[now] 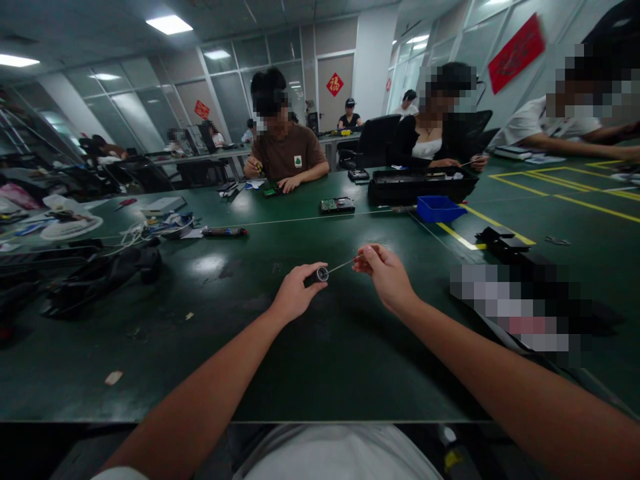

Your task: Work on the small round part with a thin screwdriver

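Observation:
Above the dark green table (280, 373), my left hand (296, 293) pinches a small roll of clear tape (323, 274) between thumb and fingers. A thin strip of tape (343, 266) stretches from the roll to my right hand (383, 273), whose closed fingertips pinch its free end. Both hands hover a little over the table's middle, close together, with my forearms reaching in from the bottom of the view.
A blue bin (440, 209) and a black tray (420, 185) stand at the back right. A circuit board (337, 205) lies beyond my hands. Black bags (100, 273) and cables pile at the left. Black parts (503, 241) sit right. Several people work across the table.

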Tool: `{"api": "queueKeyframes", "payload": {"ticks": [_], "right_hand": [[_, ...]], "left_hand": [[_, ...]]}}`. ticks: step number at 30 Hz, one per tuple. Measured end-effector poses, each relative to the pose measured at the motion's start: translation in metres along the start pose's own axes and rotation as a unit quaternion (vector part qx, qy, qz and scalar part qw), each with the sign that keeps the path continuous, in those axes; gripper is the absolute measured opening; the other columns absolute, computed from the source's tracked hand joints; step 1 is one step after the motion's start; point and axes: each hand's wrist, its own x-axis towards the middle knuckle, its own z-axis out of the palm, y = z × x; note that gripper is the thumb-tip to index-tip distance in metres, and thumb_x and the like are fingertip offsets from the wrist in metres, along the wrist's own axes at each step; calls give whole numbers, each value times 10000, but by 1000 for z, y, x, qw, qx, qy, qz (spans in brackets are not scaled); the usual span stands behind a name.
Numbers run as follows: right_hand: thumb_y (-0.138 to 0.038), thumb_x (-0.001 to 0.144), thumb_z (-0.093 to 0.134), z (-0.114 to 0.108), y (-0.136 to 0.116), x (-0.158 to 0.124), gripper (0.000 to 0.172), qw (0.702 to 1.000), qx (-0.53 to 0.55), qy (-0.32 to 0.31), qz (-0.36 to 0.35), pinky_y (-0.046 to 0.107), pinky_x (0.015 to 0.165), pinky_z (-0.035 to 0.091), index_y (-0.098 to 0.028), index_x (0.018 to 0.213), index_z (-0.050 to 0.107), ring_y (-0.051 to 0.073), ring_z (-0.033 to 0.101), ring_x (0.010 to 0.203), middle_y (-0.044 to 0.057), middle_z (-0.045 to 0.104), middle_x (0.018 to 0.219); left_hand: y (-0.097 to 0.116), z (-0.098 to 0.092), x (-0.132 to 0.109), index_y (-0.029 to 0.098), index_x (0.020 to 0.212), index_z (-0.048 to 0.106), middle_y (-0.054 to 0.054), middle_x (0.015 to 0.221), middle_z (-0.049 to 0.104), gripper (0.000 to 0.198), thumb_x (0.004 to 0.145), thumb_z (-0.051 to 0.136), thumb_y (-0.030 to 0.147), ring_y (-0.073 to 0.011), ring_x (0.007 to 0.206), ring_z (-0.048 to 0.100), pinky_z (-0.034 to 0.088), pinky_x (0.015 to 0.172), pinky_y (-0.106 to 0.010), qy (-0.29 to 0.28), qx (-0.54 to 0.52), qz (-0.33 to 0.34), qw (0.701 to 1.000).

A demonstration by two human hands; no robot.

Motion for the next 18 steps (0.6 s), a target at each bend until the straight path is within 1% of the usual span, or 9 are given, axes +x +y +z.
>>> {"api": "queueKeyframes", "payload": {"ticks": [5, 10, 14, 18], "right_hand": [[-519, 890, 605, 2, -4, -4, 299, 998, -35, -10, -42, 346, 707, 540, -219, 896, 615, 173, 639, 718, 26, 669, 805], [-488, 898, 606, 2, -12, -8, 276, 996, -61, -30, -64, 350, 705, 532, -214, 901, 641, 181, 652, 713, 30, 688, 792], [-469, 904, 605, 2, -21, -11, 281, 986, -148, -22, -72, 340, 667, 506, -198, 865, 663, 183, 640, 682, 37, 689, 737], [-469, 917, 574, 2, -21, -13, 293, 983, -168, -11, -76, 324, 641, 483, -193, 877, 663, 177, 626, 663, 34, 686, 722]], "left_hand": [[0, 1, 0, 271, 1290, 641, -43, 1212, 681, 431, 868, 688, 190, -236, 1146, 588, 429, 1053, -411, -6, 6, 4, 1000], [-2, 0, 0, 272, 1289, 641, -35, 1222, 681, 432, 870, 694, 185, -230, 1146, 590, 431, 1045, -404, -3, 15, 1, 1000], [-4, 0, 1, 276, 1287, 642, -40, 1247, 673, 432, 868, 698, 189, -236, 1166, 587, 437, 1048, -406, 7, 15, -7, 1000], [-6, 1, 1, 285, 1296, 637, -42, 1262, 665, 433, 874, 695, 205, -239, 1176, 584, 434, 1055, -418, 9, 13, -6, 1000]]}}
